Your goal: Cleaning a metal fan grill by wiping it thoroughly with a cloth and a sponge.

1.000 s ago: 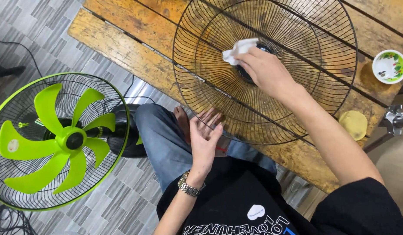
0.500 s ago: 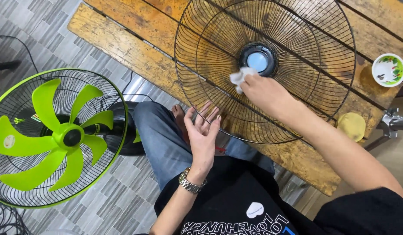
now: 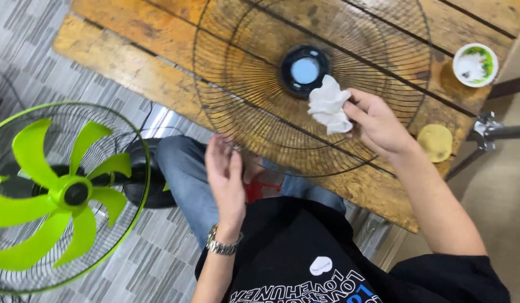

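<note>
Left hand: open, fingers straight, holding nothing, at the near rim of the wire guard; wristwatch below. Right hand: grip closed on a crumpled white cloth, pressed on the guard just beside its dark hub. Guard lies flat on the wooden worktop, top edge cut off. Right of it: yellow disc, small cup. Floor, left: green fan, partly out of frame.
</note>
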